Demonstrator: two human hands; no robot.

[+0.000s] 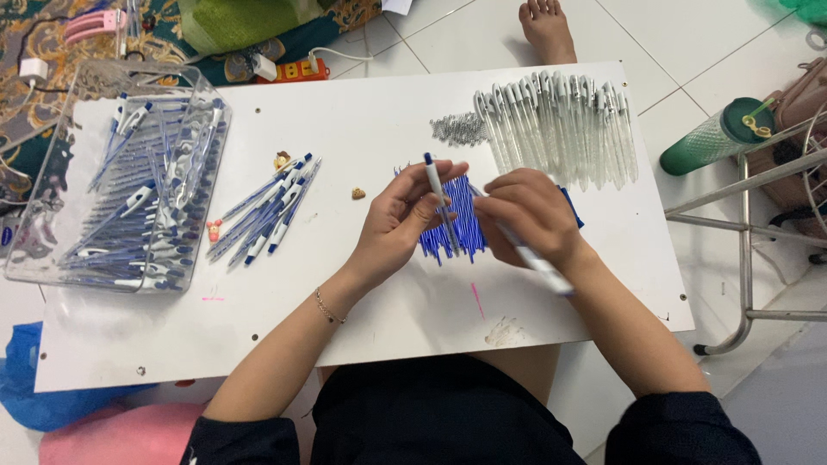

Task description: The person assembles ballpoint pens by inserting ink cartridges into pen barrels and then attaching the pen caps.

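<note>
The left hand (398, 226) pinches a slim white-and-blue plastic pen (437, 191) upright, at 12 o'clock of the blue refill pile (454, 232). The right hand (530, 215) grips a clear plastic barrel (538, 263). Keep both parts aligned end to end while joining them.

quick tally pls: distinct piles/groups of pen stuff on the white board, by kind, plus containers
Finished pens: 2 groups, one in the clear bin, one loose pile
Empty white barrels: 1 row
Blue refills: 1 pile
Small metal springs: 1 pile
Clear bin: 1
Total: 6
Left hand holds a pen part; right hand holds a barrel.
</note>
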